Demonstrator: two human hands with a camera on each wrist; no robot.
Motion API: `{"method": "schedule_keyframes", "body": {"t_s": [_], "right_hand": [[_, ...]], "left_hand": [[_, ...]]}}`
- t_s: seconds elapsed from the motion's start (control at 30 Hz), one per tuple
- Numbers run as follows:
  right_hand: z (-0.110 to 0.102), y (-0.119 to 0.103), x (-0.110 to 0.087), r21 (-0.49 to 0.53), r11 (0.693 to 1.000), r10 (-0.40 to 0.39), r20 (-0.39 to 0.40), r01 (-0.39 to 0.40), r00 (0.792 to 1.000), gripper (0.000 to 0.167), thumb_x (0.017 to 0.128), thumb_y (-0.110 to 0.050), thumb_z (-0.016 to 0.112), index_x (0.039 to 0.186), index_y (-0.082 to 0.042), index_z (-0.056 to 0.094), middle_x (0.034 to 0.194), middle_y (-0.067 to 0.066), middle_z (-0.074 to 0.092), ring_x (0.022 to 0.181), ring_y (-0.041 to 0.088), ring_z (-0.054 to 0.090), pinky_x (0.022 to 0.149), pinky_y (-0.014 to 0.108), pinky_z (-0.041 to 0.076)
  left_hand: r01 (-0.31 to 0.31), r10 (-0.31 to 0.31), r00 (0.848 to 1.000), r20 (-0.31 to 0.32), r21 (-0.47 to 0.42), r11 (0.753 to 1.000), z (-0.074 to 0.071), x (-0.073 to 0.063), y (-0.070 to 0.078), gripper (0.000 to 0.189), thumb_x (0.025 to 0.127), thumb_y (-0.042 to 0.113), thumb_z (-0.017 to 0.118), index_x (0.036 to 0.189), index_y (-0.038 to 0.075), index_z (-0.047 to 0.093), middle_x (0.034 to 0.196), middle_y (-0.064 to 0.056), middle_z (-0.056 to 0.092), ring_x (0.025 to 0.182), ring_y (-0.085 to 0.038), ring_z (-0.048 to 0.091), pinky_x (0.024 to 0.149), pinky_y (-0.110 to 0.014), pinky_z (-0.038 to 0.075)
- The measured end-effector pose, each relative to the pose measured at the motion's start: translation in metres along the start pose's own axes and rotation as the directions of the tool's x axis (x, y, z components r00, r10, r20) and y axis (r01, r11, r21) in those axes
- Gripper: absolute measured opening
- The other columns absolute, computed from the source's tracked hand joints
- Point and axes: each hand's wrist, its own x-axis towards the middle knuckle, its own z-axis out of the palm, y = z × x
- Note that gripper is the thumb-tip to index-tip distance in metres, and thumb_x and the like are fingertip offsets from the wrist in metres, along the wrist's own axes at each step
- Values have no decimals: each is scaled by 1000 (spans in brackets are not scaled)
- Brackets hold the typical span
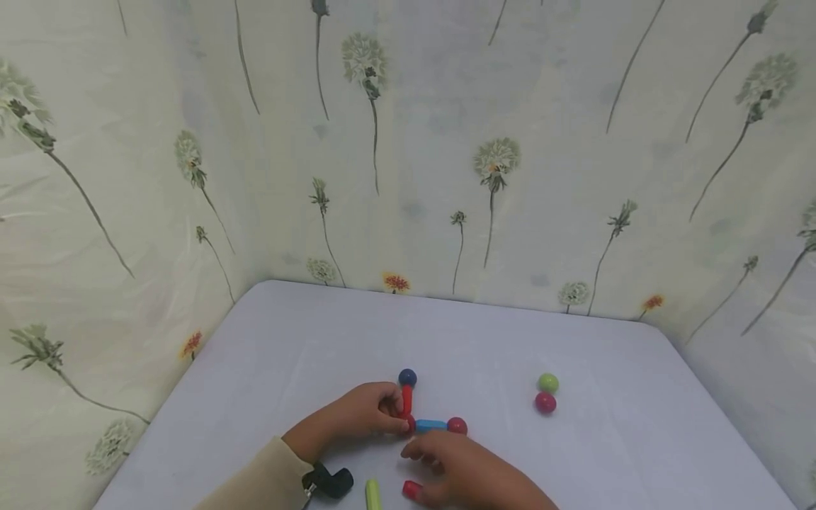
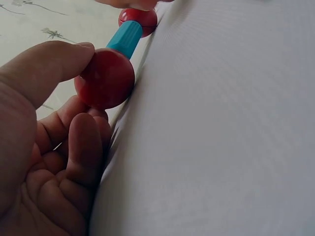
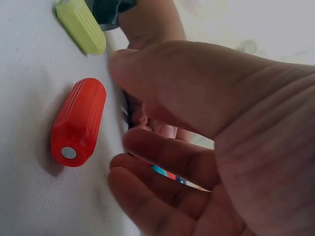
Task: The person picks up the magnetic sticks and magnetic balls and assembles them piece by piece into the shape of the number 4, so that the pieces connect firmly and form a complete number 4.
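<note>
With thumb and fingers my left hand [image 1: 365, 411] pinches a red ball [image 2: 106, 81] at the corner of an L-shaped piece. From that ball a light blue rod [image 2: 125, 38] runs to another red ball [image 1: 457, 426]. A red rod [image 1: 406, 399] leads away from the corner to a dark blue ball [image 1: 407, 377]. My right hand [image 1: 468, 467] hovers near the joined piece, fingers loosely bent and holding nothing. Beside it on the table lies a loose red magnetic rod [image 3: 78, 123], a round metal spot on its end, apart from the fingers in the right wrist view.
A yellow-green rod [image 1: 372, 494] lies at the front of the white table [image 1: 319, 333]. Farther right sit a green ball [image 1: 548, 383] and a red ball [image 1: 545, 403] close together. Dandelion-patterned cloth [image 1: 421, 142] hangs behind. A black device [image 1: 333, 483] is at the left wrist.
</note>
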Motion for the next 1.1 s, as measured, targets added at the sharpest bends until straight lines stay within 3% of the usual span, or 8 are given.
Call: {"method": "schedule_keyframes", "body": {"t_s": [0.2, 0.57, 0.8, 1.1], "right_hand": [[1, 3, -2, 2, 1000, 3, 32, -3, 999, 40, 84, -26, 88, 121, -33, 73, 103, -20, 68, 89, 5, 60, 84, 30, 58], [4, 4, 3, -16, 999, -27, 84, 28, 996, 34, 84, -24, 89, 115, -32, 77, 92, -18, 70, 83, 5, 63, 83, 29, 59], [8, 2, 0, -31, 994, 110, 48, -108, 993, 29, 80, -21, 91, 104, -31, 78, 85, -13, 70, 80, 11, 63, 83, 41, 61], [6, 0, -1, -68, 988, 140, 31, -138, 990, 21, 83, -19, 88, 98, -29, 78, 80, -9, 67, 76, 13, 61, 77, 38, 59]], "left_hand": [[-4, 4, 1000, -4, 7, 1000, 0, 0, -1, 24, 88, 34, 85, 95, 23, 65, 88, 2, 68, 83, -17, 61, 71, -31, 52], [-20, 20, 1000, -13, 16, 1000, 0, 0, -2, 23, 87, 33, 85, 93, 23, 65, 86, 2, 67, 80, -16, 61, 69, -30, 51], [-20, 20, 1000, -15, 18, 1000, 1, 0, -2, 24, 87, 34, 86, 93, 23, 65, 87, 3, 68, 83, -16, 61, 71, -30, 51], [-21, 22, 1000, -17, 17, 1000, 0, -1, -3, 24, 87, 34, 86, 92, 23, 65, 87, 3, 67, 82, -16, 61, 70, -30, 51]]}}
